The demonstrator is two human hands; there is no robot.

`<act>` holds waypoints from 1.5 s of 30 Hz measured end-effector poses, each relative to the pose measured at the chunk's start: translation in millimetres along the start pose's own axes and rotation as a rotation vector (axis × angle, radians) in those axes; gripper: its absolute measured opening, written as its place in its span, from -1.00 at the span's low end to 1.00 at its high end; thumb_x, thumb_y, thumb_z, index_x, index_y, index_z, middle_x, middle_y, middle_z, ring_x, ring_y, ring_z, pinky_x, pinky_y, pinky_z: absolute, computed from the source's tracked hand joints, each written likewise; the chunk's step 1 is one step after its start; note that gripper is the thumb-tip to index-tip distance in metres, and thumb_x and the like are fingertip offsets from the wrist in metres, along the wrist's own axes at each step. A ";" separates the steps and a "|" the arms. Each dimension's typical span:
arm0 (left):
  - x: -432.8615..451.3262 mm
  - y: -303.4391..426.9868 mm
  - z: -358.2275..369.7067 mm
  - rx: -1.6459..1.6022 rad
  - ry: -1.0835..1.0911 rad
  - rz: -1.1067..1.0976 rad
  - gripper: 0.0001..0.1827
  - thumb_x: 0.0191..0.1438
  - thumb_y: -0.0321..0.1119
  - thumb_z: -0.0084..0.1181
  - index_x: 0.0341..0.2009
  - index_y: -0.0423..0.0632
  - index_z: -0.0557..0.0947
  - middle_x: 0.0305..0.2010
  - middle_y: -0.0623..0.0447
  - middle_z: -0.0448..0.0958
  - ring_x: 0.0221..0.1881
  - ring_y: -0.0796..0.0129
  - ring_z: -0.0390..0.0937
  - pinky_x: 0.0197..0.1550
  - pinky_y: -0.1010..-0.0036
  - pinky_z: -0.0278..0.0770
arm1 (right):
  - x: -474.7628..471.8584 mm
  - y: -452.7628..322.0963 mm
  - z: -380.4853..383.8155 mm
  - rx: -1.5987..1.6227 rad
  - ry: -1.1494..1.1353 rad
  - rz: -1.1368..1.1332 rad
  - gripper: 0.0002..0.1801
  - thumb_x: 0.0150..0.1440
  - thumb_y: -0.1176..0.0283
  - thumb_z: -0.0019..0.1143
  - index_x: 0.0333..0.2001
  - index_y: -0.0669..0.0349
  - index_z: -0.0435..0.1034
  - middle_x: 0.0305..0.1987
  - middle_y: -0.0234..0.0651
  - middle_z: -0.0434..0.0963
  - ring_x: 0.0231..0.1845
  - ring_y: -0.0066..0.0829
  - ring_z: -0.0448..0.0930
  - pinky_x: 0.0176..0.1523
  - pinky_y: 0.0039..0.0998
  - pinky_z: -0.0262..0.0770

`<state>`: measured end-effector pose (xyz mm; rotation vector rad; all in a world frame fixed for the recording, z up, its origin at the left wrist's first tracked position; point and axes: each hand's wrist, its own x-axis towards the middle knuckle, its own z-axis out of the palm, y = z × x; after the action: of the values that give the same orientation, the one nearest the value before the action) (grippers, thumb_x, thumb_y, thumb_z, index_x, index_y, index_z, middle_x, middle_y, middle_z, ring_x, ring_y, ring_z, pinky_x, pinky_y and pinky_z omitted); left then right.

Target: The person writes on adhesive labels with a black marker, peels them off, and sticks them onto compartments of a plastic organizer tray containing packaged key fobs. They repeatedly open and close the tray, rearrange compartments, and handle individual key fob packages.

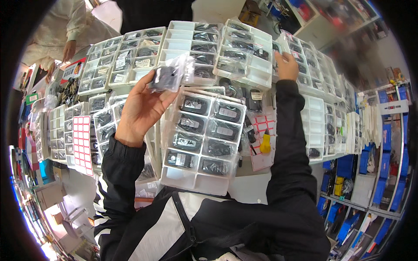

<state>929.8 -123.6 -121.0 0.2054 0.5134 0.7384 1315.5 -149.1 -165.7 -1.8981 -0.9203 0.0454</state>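
Note:
My left hand [142,104] holds a clear plastic bag [167,76] with a dark part inside, raised over the trays. Farther off at the right, my right hand [287,66] reaches to a white compartment tray [276,58]; its fingertips are bent at the tray, and whether they hold anything cannot be told. Nearest my body lies a white divided tray [211,184] with bagged black key-fob-like cases in most compartments and bare ones at its near end. Right of that tray lie a yellow-handled tool [265,145] and a red-and-white label sheet [258,163].
More divided trays [265,73] of bagged dark parts stand in rows across the table. A red-bordered label sheet [83,143] lies at left, near a heap of key blades [68,94]. Another person's hand [69,50] is at upper left. Shelves with blue bins [346,166] stand at right.

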 end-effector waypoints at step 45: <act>-406.7 296.2 -358.1 0.025 0.478 0.494 -0.70 0.13 -0.27 -0.01 -0.14 -0.22 0.52 -0.21 0.04 0.54 -0.24 0.44 0.54 -0.17 0.44 0.58 | -464.8 -466.4 486.3 0.644 -1.160 0.346 -0.74 -0.01 0.58 0.19 -0.31 0.46 0.26 -0.38 -0.21 0.41 -0.42 -0.42 0.53 -0.42 -0.35 0.67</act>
<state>317.6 -187.5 -171.6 0.1802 0.9441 1.2765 520.2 40.0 -208.6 -1.2838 -1.0769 1.5757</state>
